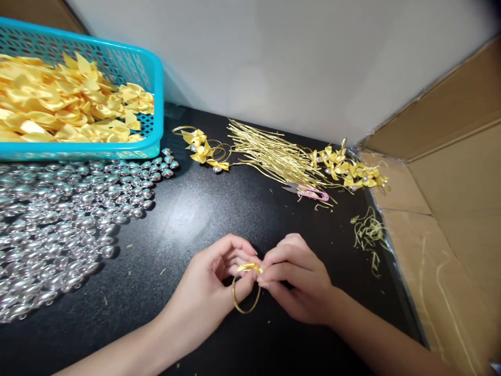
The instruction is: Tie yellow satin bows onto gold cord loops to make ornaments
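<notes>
My left hand (pixel 219 279) is closed around a small yellow ribbon bow (pixel 247 267) at the front middle of the black table. A loop of gold cord (pixel 246 312) hangs from the bow, in front of my left thumb. My right hand (pixel 299 279) meets it from the other side, its thumb and fingertips pinched at the bow's right end. What exactly lies between the right fingertips, bow or cord end, is partly hidden by the fingers.
A blue basket (pixel 156 104) of yellow bows stands back left, silver beads (pixel 78 219) spread before it. Gold cords (pixel 274 156), pink-handled snips (pixel 309 192) and finished-looking bow loops (pixel 201 151) lie at the back. Thread scraps (pixel 368 230) sit near the cardboard wall (pixel 450 209).
</notes>
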A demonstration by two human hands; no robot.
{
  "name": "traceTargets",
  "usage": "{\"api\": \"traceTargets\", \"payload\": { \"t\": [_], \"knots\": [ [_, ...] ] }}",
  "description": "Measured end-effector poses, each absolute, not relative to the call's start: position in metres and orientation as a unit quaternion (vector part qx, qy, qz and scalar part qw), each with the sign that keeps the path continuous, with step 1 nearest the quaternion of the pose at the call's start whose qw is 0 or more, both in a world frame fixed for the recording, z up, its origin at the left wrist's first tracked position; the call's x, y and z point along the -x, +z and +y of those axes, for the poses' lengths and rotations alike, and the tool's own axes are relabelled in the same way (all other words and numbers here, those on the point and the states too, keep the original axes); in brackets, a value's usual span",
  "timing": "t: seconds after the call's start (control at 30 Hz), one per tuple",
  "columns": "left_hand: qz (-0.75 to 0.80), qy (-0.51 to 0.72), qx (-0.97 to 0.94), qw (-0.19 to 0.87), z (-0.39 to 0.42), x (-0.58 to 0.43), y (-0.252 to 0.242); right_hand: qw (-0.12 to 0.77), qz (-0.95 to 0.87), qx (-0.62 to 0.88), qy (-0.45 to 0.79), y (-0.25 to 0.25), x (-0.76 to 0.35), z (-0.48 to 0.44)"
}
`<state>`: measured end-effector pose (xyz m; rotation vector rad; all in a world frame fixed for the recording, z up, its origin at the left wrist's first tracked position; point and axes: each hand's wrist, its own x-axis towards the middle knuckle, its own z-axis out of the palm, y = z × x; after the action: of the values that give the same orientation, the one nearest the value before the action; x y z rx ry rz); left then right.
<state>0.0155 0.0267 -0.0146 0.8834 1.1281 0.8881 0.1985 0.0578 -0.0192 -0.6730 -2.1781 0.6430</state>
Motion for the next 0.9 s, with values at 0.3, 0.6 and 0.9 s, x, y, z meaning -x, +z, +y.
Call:
{"api": "traceTargets", "payload": {
  "t": [0.3, 0.6, 0.9],
  "knots": [
    [0.520, 0.404, -0.391, 0.643, 0.0280, -0.0184, -0.0110, 0.359, -0.864, 0.249, 0.252, -0.0174, -0.1984, 0.0575],
    [0.498, 0.408, -0.373, 0.668, 0.0313, -0.0176, -0.0074, 0.363, -0.854, 0.268, 0.258, -0.0186, -0.1973, 0.0576],
    [0.482, 0.407, -0.368, 0.683, 0.0307, -0.0159, -0.0098, 0.357, -0.856, 0.267, 0.261, -0.0176, -0.1981, 0.0588]
  ]
}}
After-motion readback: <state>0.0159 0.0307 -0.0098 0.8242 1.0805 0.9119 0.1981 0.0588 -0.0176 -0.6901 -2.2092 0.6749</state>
